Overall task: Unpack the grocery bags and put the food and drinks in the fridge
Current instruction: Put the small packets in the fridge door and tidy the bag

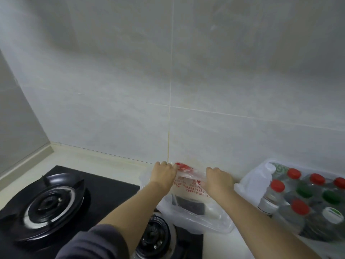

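Bare forearms — dark grey sleeve [97, 243]

Thin glossy plastic bag [196, 215], black glossy hob [104, 186]

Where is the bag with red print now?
Head view, lower centre: the bag stands against the wall, between the stove on the left and the bottles on the right, with the left hand and right hand gripping its top.

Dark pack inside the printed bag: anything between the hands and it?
Only the bag itself. The left hand and right hand grip the printed bag at its top edge by the wall; the dark pack lies lower inside, seen through the plastic. Nothing else visibly blocks it.
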